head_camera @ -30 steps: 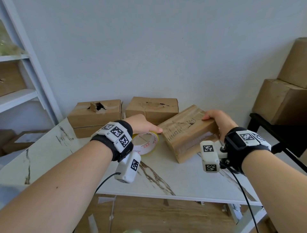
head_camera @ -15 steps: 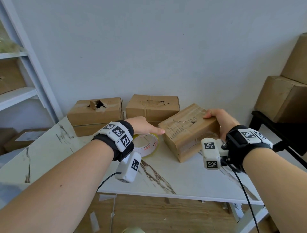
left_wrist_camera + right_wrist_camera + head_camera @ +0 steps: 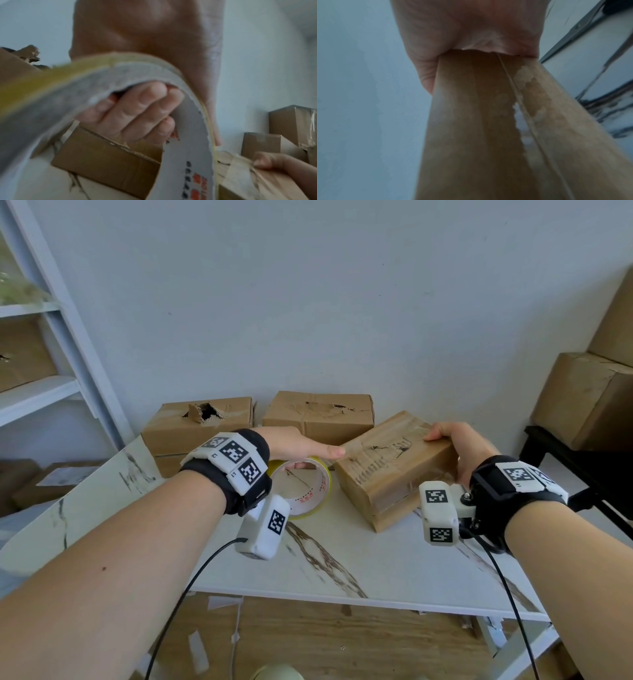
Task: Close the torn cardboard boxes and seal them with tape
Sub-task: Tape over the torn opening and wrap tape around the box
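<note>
- Sitting on the marble-patterned table (image 3: pixel 359 563) are three cardboard boxes; what is inside any of them cannot be seen.
- The nearest box (image 3: pixel 394 467) lies at an angle to the table edge, near your right side, with a dark tear across its top and a strip of clear tape (image 3: pixel 240 170) over that face.
- Behind it, against the wall, the middle box (image 3: pixel 318 416) shows a creased, ripped top, and the left box (image 3: pixel 198 422) has a ragged hole with a flap of cardboard sticking up.
- More boxes are stacked on a dark stand (image 3: pixel 582 460) at your right, and others sit on the white shelf unit (image 3: pixel 37 392) at your left.
- Your left hand (image 3: pixel 294 445) holds the tape roll (image 3: pixel 305 487) just left of the nearest box: the fingers (image 3: pixel 137 112) are curled through the core while the thumb lies straight along the outside, its tip reaching the box's near top edge.
- The roll stands on edge, low over the table; whether it touches the surface you cannot tell.
- Your right hand (image 3: pixel 459 450) is clamped over the far right corner of the nearest box, fingers bent over the top edge onto the taped face, palm against the side.
- In the right wrist view, the palm (image 3: pixel 467 33) presses flat on the brown cardboard.
</note>
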